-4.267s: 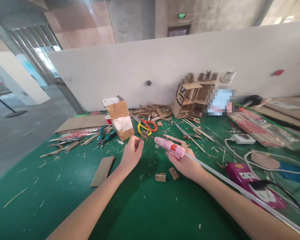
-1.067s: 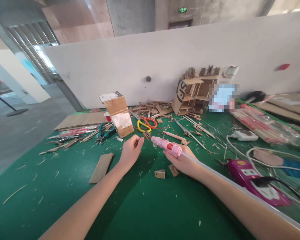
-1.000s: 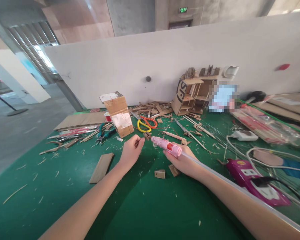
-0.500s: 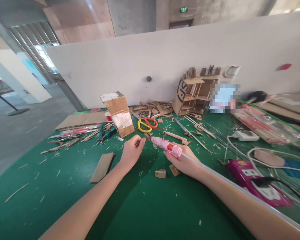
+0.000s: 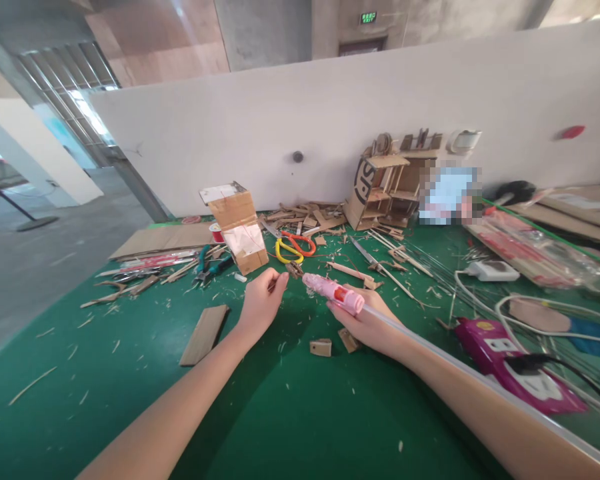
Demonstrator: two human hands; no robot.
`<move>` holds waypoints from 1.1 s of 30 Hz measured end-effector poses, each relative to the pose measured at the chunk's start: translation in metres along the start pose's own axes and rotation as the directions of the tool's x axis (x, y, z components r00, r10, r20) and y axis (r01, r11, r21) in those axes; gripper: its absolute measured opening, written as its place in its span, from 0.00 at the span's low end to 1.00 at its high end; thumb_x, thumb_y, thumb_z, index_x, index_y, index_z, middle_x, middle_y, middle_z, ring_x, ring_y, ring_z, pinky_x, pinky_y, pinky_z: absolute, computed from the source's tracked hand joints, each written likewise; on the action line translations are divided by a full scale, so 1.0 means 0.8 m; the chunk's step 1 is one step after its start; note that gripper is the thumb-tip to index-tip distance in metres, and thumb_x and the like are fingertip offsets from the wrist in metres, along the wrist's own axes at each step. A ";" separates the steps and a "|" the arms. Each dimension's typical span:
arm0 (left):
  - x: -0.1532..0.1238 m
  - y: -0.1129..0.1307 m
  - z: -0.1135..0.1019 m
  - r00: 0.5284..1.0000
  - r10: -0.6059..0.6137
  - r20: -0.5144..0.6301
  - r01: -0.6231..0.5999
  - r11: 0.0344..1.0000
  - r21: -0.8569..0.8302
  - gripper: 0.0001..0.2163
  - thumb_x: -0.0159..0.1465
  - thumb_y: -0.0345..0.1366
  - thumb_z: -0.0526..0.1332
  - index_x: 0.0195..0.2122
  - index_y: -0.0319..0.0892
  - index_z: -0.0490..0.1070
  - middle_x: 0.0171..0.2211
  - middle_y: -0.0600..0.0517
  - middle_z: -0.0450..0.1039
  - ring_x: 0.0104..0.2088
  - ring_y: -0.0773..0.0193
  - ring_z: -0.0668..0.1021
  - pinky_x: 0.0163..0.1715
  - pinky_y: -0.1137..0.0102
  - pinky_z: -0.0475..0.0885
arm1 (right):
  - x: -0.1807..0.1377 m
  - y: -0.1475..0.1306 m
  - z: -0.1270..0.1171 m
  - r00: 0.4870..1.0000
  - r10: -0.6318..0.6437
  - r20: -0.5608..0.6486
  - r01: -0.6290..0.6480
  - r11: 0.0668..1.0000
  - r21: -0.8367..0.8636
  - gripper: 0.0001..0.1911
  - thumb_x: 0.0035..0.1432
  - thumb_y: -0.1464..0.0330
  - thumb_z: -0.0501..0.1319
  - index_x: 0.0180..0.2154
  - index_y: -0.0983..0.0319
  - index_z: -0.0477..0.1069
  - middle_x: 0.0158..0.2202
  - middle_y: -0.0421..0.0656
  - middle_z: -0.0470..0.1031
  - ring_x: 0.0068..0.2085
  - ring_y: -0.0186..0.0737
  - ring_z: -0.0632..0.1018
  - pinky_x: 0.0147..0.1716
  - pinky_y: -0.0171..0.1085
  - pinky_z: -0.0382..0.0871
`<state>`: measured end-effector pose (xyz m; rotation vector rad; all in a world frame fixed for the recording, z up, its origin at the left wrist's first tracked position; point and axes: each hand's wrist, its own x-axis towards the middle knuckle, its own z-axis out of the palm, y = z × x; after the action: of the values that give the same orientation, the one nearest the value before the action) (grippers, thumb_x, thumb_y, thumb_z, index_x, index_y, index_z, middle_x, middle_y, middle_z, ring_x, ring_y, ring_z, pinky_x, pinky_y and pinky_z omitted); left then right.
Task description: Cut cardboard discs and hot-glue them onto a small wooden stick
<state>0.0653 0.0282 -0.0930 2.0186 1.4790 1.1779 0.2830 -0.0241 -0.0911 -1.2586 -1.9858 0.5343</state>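
Both forearms stretch out over the green table [image 5: 130,373], bare to the elbow. The left hand [image 5: 260,308] is curled, thumb and forefinger pinched shut on a small brown piece [image 5: 294,269] held just above the table. The right hand [image 5: 369,321] is wrapped around a pink glue gun [image 5: 333,292], palm up; the nozzle points left at the brown piece, close to it but with a small gap between. A clear glue stick [image 5: 430,350] runs back from the gun along the right forearm. Both things sit mid-table, just in front of the yellow and orange scissors [image 5: 293,248].

For writing, the cardboard model [image 5: 377,190] against the white wall [image 5: 290,113] shows big black letters "SP". The green sign [image 5: 367,17] over the door is too small to read. Two small wood blocks [image 5: 321,347] lie just below the hands, and a pink power strip [image 5: 510,363] is off to the right.
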 end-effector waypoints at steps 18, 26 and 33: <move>-0.002 0.003 0.000 1.000 -0.002 0.005 0.002 1.000 0.016 0.17 0.64 0.45 0.53 0.21 0.41 0.58 0.17 0.58 0.56 0.21 0.70 0.62 0.23 0.73 0.55 | 0.000 -0.002 -0.001 1.000 -0.016 -0.011 0.015 1.000 -0.024 0.12 0.61 0.63 0.53 0.26 0.60 0.59 0.23 0.37 0.64 0.24 0.32 0.68 0.23 0.33 0.58; -0.001 0.004 0.000 1.000 0.024 -0.007 -0.023 0.999 0.040 0.18 0.64 0.44 0.54 0.20 0.41 0.56 0.16 0.59 0.52 0.20 0.71 0.59 0.22 0.74 0.53 | 0.000 0.000 0.000 1.000 -0.015 -0.022 0.015 0.999 -0.030 0.12 0.61 0.62 0.54 0.26 0.60 0.60 0.23 0.38 0.65 0.24 0.33 0.68 0.23 0.33 0.58; -0.002 0.003 0.001 1.000 0.024 -0.005 -0.024 0.999 0.032 0.17 0.64 0.44 0.54 0.21 0.41 0.57 0.17 0.59 0.54 0.21 0.71 0.60 0.23 0.74 0.53 | 0.000 0.003 0.001 1.000 0.001 -0.022 -0.002 1.000 -0.031 0.12 0.60 0.62 0.54 0.27 0.60 0.60 0.24 0.38 0.65 0.24 0.33 0.68 0.23 0.33 0.58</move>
<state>0.0671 0.0261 -0.0924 2.0617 1.4884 1.1769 0.2840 -0.0231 -0.0937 -1.2793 -1.9819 0.4906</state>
